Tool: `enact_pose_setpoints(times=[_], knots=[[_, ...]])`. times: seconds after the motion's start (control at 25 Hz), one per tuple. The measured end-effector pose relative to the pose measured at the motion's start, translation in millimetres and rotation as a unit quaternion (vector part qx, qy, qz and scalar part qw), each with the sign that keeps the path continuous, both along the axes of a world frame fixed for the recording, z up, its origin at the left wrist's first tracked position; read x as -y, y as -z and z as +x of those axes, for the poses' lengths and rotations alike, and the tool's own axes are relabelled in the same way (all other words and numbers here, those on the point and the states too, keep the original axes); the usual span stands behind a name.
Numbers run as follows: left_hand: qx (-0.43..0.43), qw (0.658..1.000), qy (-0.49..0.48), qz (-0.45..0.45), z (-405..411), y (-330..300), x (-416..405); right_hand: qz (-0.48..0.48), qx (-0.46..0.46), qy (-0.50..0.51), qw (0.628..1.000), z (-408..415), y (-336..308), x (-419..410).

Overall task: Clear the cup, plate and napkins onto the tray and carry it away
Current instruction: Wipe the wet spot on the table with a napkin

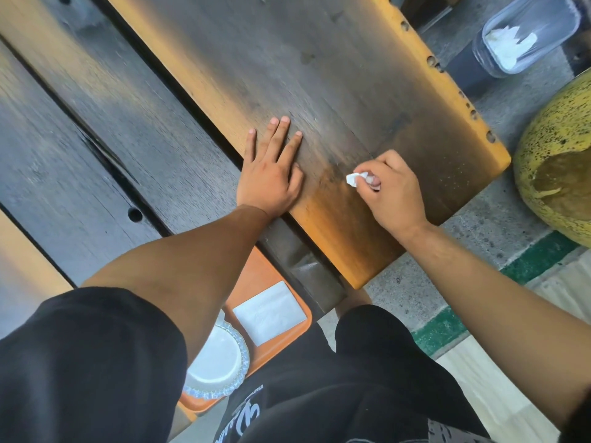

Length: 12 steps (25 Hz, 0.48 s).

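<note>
The orange tray (271, 276) sits low by the person's lap, under the table's near edge, carrying a plate (217, 362) and a flat napkin (268, 311). The left hand (268, 177) lies flat on the wooden table (319, 75), fingers slightly spread. The right hand (393, 190) pinches a crumpled napkin (353, 179) near the table's right edge; bare tabletop stretches beyond both hands

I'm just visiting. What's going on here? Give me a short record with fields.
left hand: flat on the wooden table, fingers straight
right hand: pinching a crumpled white napkin
tray: orange, low beside the table's edge
on tray: plate, folded napkin
cup: not visible
off table: clear container holding white paper
</note>
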<state>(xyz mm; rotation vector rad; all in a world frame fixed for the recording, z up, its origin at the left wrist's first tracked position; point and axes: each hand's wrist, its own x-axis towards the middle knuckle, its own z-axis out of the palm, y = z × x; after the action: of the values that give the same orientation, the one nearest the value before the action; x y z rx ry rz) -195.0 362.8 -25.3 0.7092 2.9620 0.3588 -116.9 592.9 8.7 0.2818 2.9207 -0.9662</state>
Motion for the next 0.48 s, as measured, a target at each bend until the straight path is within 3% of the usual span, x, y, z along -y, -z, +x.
enact_pose_setpoints(times=[0.16,0.36,0.48], knots=[[-0.003,1.0,0.002,-0.002,-0.2,0.6,0.4,0.027,0.001,-0.064,0.998,33.4,-1.4,8.0],[-0.001,1.0,0.0,-0.007,-0.2,-0.8,-0.4,-0.03,0.048,-0.192,0.98,130.7,-11.8,1.7],[0.002,1.0,0.001,-0.011,0.3,-0.8,0.4,-0.048,0.086,-0.186,0.978,151.3,-14.7,-4.2]])
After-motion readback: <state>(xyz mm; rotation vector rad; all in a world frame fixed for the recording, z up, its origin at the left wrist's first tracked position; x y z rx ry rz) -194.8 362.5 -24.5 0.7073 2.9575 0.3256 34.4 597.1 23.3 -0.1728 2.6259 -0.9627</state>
